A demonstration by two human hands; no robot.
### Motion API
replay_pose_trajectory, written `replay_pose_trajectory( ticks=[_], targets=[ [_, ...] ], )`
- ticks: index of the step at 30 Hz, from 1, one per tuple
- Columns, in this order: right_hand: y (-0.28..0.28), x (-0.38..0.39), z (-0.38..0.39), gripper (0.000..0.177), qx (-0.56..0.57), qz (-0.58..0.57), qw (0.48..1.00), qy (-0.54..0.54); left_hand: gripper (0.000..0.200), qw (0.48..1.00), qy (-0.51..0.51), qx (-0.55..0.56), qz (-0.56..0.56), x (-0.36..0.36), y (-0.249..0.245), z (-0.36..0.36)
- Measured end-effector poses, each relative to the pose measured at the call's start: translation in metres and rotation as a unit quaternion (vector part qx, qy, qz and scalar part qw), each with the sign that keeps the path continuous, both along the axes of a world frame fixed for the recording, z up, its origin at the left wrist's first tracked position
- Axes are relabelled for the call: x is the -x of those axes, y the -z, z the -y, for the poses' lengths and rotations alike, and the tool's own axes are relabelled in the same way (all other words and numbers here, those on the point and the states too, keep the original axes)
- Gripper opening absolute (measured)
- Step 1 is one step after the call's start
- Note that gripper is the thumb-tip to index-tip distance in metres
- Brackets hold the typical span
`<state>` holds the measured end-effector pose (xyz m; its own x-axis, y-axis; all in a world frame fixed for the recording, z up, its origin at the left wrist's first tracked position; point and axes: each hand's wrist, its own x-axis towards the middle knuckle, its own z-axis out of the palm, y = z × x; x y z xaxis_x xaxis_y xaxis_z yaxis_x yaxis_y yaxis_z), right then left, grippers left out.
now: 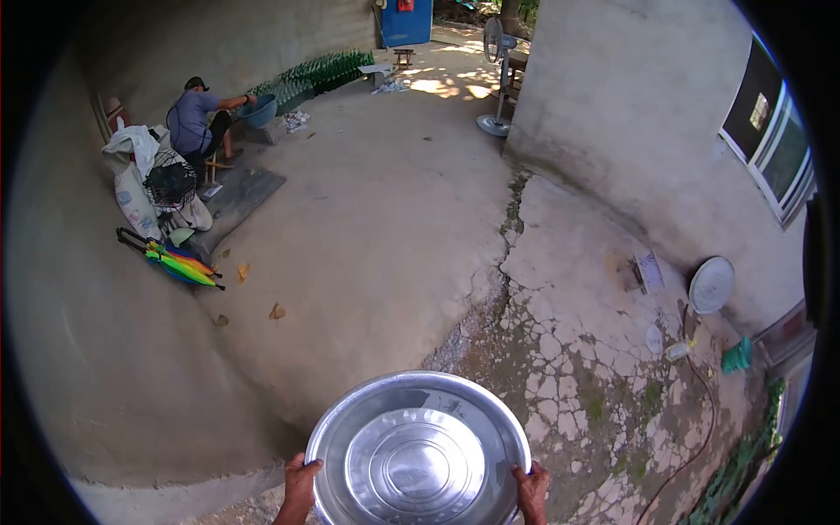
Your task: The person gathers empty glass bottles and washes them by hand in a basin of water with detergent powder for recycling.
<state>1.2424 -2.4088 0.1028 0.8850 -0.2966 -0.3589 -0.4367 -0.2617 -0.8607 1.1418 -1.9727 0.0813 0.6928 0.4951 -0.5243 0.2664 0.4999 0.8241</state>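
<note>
A wide, shiny metal basin (415, 466) is held out in front of me at the bottom of the head view, its inside facing up. Its floor has raised rings, and darker wet-looking patches show near the far wall. My left hand (300, 490) grips the left rim, thumb over the edge. On the opposite side my right hand (530, 492) clasps the right rim the same way. The fingers under the rim are hidden on both sides. Cracked concrete ground lies below the basin.
A seated person (194, 122) at the back left reaches to a blue-grey tub (258, 111). Green bottles (315, 73) line the wall. Folded umbrellas (179, 262) lie left. A standing fan (497, 79) is at the back; a round lid (711, 284), green bucket (737, 356) and hose (710, 407) are right.
</note>
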Motion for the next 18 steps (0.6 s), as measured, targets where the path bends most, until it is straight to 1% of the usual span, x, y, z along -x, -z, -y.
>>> replay_pose_trajectory(
  ticks=[1,2,3,4,6,7,9,12,13,14,15,16,17,18],
  targets=[
    [0.003,-0.022,0.001,0.023,-0.002,-0.002,1.0,-0.003,0.009,1.0,-0.022,0.002,-0.011,-0.015,-0.011,0.006],
    [0.01,-0.049,0.003,0.023,0.022,0.007,0.999,-0.038,0.009,0.999,-0.044,0.002,-0.019,-0.035,-0.016,0.009],
    [0.014,-0.062,0.002,0.022,0.046,0.006,0.997,-0.068,0.009,0.999,-0.041,-0.002,-0.026,-0.044,-0.019,0.007],
    [0.017,-0.073,0.0,0.022,0.045,0.001,0.997,-0.067,0.01,0.998,-0.055,-0.008,-0.028,-0.05,-0.019,0.007],
    [0.023,-0.121,-0.006,0.022,0.041,0.003,0.995,-0.096,0.01,0.996,-0.084,-0.01,-0.014,-0.078,-0.011,0.008],
    [0.023,-0.139,-0.009,0.022,0.013,0.01,0.994,-0.104,0.012,0.996,-0.085,-0.019,-0.018,-0.087,-0.01,0.006],
    [0.027,-0.176,-0.016,0.022,0.015,0.013,0.994,-0.11,0.014,0.994,-0.096,-0.033,-0.038,-0.103,0.003,-0.005],
    [0.021,-0.228,-0.025,0.022,0.041,-0.002,0.993,-0.115,0.013,0.993,-0.102,-0.037,-0.053,-0.153,-0.008,-0.008],
    [0.022,-0.244,-0.024,0.022,0.049,0.007,0.991,-0.125,0.013,0.994,-0.105,-0.025,-0.03,-0.164,0.006,-0.014],
    [0.021,-0.26,-0.029,0.022,0.057,0.018,0.989,-0.134,0.013,0.993,-0.113,-0.024,-0.028,-0.178,0.008,-0.02],
    [-0.014,-0.278,-0.052,0.026,0.043,-0.011,0.993,-0.106,0.012,0.994,-0.102,-0.012,-0.031,-0.197,0.009,-0.026],
    [-0.013,-0.293,-0.06,0.026,0.043,-0.007,0.993,-0.11,0.011,0.995,-0.089,0.0,-0.034,-0.217,0.01,-0.033],
    [-0.009,-0.304,-0.064,0.022,0.054,-0.001,0.994,-0.1,0.006,0.996,-0.082,-0.001,-0.029,-0.234,0.013,-0.042],
    [-0.005,-0.314,-0.065,0.019,0.066,0.005,0.994,-0.089,0.006,0.996,-0.084,0.0,-0.027,-0.249,0.015,-0.051]
  ],
)
